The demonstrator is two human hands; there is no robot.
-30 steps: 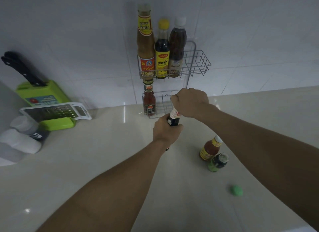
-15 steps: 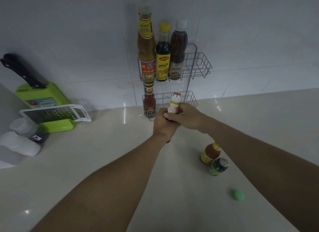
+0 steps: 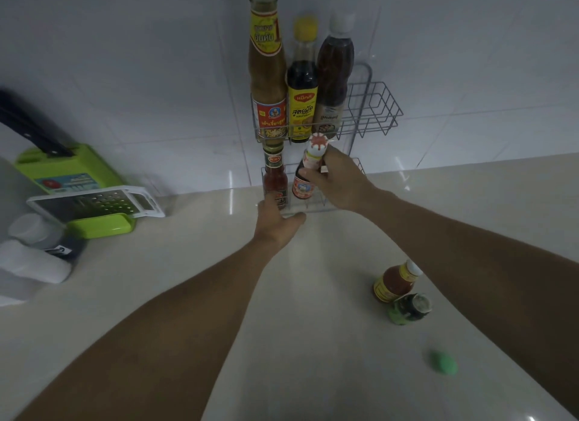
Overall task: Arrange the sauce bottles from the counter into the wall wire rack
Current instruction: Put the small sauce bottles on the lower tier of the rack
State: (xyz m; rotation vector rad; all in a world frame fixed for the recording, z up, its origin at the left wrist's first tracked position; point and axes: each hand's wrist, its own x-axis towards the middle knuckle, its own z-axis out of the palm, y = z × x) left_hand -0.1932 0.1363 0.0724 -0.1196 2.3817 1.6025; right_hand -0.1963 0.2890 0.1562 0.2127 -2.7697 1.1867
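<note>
The wall wire rack [image 3: 380, 107] has two tiers. Its upper tier holds three tall sauce bottles [image 3: 302, 85]. On the lower tier a red chili sauce bottle [image 3: 274, 177] stands at the left. Beside it is a dark bottle with a white cap and red label [image 3: 308, 173], and my right hand [image 3: 341, 182] grips it at the neck. My left hand [image 3: 275, 223] rests with fingers apart at the front rim of the lower tier, holding nothing. Two small bottles stand on the counter at the right: an orange-red one [image 3: 396, 281] and a green one [image 3: 410, 309].
A green cap or lump [image 3: 443, 361] lies on the pale counter [image 3: 188, 295]. At the left are a green knife block [image 3: 67, 176], a white grater [image 3: 94, 202] leaning on it, and white containers [image 3: 31, 260]. The right half of both rack tiers holds no bottles.
The white-capped bottle went from both hands above the counter up into the lower tier. My left hand let go of it and dropped to the tier's front rim.
</note>
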